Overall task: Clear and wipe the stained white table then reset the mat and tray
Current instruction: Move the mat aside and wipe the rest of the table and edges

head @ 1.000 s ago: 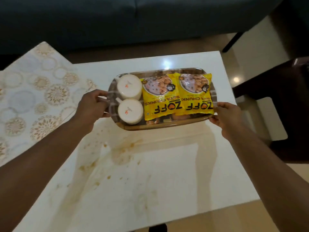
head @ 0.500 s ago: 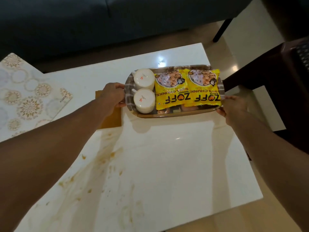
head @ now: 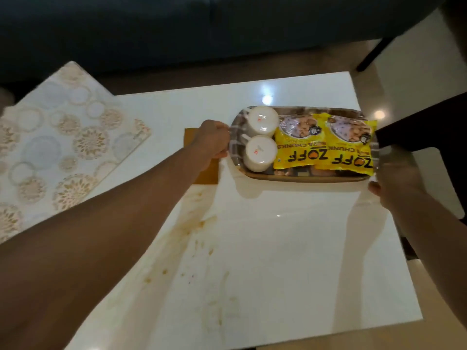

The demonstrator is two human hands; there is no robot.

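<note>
A metal tray (head: pixel 300 178) sits over the far right part of the white table (head: pixel 290 261). It carries two upturned white cups (head: pixel 260 152) and two yellow snack packets (head: pixel 326 142). My left hand (head: pixel 213 141) grips the tray's left end and my right hand (head: pixel 389 183) grips its right end. Brown stains (head: pixel 192 228) streak the table's near left half. The floral mat (head: pixel 58 147) lies off to the left, overlapping the table's left edge. A brown square cloth or pad (head: pixel 206 176) lies on the table under my left wrist.
A dark sofa (head: pixel 202 29) runs along the far side. A dark chair (head: pixel 429 132) stands close at the right, beside the tray's right end. Tiled floor shows beyond the table's right and near edges.
The tray, held in both hands, has shifted to the right across the table. The brown pad beneath its old spot has come into view, and the mat now lies further left.
</note>
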